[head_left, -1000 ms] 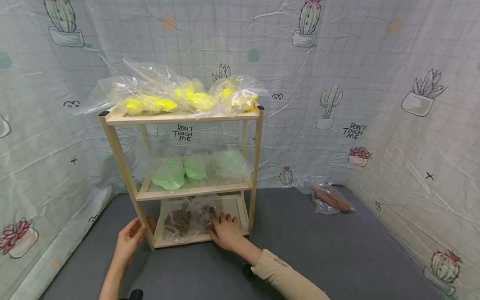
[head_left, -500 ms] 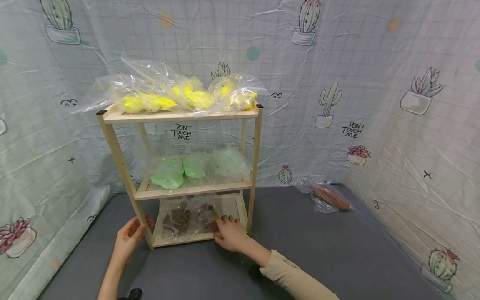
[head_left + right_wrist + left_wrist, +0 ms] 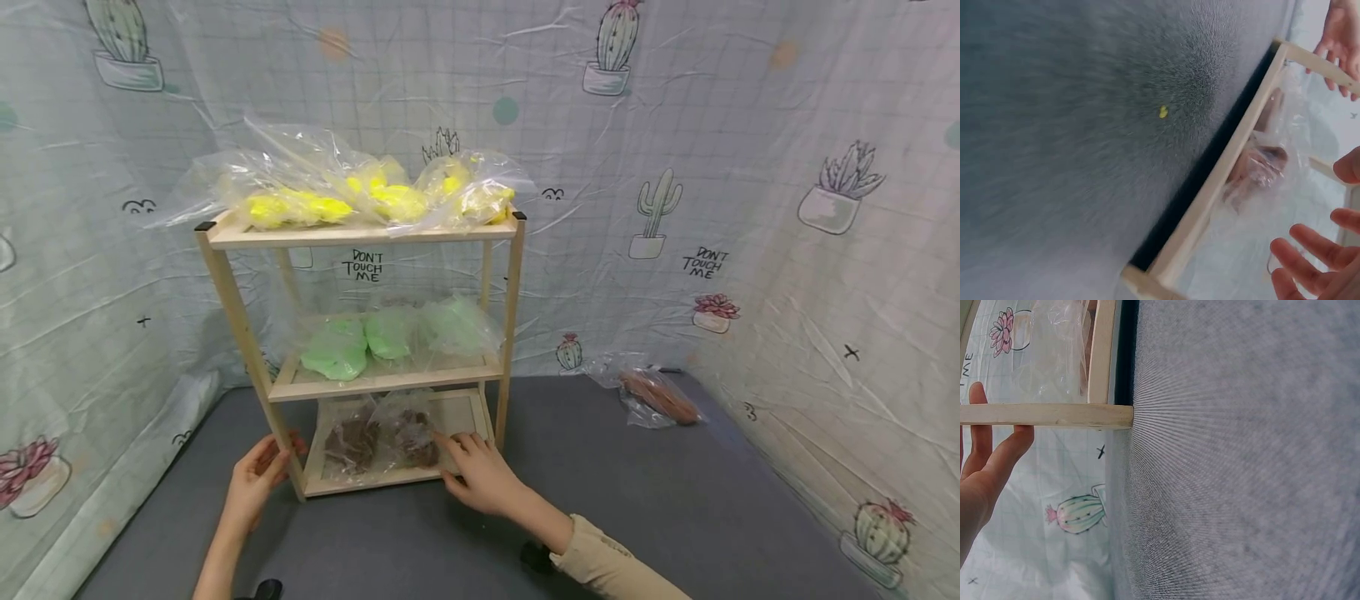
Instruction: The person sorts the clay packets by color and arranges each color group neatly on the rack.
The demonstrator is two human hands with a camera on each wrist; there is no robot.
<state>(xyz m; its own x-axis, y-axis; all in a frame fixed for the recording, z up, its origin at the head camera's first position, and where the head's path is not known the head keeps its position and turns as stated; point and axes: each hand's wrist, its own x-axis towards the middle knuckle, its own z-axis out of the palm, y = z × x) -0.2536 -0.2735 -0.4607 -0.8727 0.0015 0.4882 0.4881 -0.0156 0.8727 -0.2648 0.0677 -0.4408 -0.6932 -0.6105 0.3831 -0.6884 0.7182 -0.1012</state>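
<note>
Nearest, the left hand (image 3: pixel 255 479) curls its fingers round the front left post of the wooden shelf (image 3: pixel 510 317), at its foot. The right hand (image 3: pixel 483 475), fingers spread and holding nothing, hovers at the bottom tier's front edge, just at 4 o'clock of the brown bags (image 3: pixel 382 437). Open grey floor (image 3: pixel 637 500) stretches toward 3 o'clock, where another bag (image 3: pixel 652 396) lies by the far wall.
</note>
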